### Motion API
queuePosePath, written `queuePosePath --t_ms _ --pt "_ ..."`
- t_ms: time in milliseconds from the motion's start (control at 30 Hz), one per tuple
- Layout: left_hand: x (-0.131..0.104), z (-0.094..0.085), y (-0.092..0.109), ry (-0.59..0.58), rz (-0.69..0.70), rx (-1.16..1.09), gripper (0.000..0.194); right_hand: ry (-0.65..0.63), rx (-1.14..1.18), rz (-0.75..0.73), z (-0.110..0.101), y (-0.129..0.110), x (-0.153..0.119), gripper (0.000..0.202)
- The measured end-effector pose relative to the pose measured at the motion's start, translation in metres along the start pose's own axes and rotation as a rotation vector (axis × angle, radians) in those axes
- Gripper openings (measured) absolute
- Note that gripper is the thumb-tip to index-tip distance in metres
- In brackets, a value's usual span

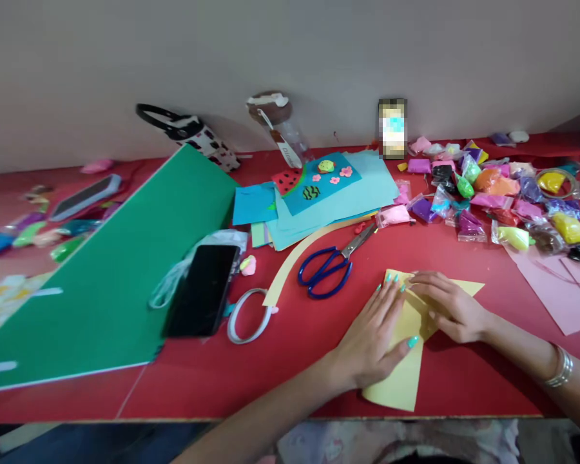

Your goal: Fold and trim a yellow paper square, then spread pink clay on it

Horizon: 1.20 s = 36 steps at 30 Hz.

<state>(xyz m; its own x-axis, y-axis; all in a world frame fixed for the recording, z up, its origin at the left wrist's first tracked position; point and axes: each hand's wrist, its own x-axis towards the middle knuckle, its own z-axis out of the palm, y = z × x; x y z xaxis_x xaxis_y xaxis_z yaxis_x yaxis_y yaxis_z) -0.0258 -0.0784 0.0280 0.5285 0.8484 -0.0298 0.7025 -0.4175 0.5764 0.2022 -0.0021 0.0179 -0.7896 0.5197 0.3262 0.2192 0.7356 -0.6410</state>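
A folded sheet of yellow paper (402, 380) lies near the front edge of the red table, one pointed corner sticking out to the right. My left hand (374, 338) rests flat on it with fingers stretched and thumb apart. Bent over the upper part of the sheet, my right hand (452, 306) has its fingers and thumb closed on a fold; its fingertips almost meet those of the left. Blue-handled scissors (326, 270) lie left of the paper, blades partly apart. A curved strip of cream paper (294, 258) and a roll of white tape (232, 328) are beyond them.
Several bags of coloured clay (497, 187) fill the back right. Blue paper sheets (377, 177) carry clay shapes. A black phone (205, 290) lies by a large green board (101, 290). Against the wall are a clear bottle (290, 138), a patterned bottle (210, 145) and an upright phone (393, 129).
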Motion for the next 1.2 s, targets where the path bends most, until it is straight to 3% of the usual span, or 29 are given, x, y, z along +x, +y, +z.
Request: queuePosePath --t_ms 133,300,433,567,700,800,1033,1200 --pt "0.006 0.008 0.009 -0.081 0.045 0.114 0.078 0.139 0.231 0.210 -0.004 -0.007 -0.001 0.043" --pt "-0.003 0.018 0.014 -0.039 0.167 0.176 0.082 0.140 0.039 0.342 0.013 -0.043 -0.008 0.038" --pt "-0.012 0.020 0.017 0.063 0.270 0.259 0.064 0.072 -0.235 0.232 0.018 -0.055 -0.011 0.032" --pt "-0.012 0.023 0.024 0.151 0.237 0.317 0.055 0.008 -0.171 0.159 0.014 -0.043 -0.008 0.038" --pt "-0.008 0.034 0.035 0.162 0.184 0.392 0.061 -0.025 -0.111 0.217 0.008 -0.037 -0.006 0.046" --pt "-0.006 0.040 0.041 0.160 0.170 0.405 0.064 -0.077 -0.196 0.193 0.007 -0.037 -0.005 0.051" --pt "-0.009 0.037 0.039 0.171 0.220 0.412 0.059 -0.220 -0.417 0.060 0.013 -0.033 -0.007 0.063" --pt "-0.006 0.038 0.040 0.178 0.174 0.430 0.059 -0.202 -0.385 0.044 0.010 -0.034 -0.007 0.066"
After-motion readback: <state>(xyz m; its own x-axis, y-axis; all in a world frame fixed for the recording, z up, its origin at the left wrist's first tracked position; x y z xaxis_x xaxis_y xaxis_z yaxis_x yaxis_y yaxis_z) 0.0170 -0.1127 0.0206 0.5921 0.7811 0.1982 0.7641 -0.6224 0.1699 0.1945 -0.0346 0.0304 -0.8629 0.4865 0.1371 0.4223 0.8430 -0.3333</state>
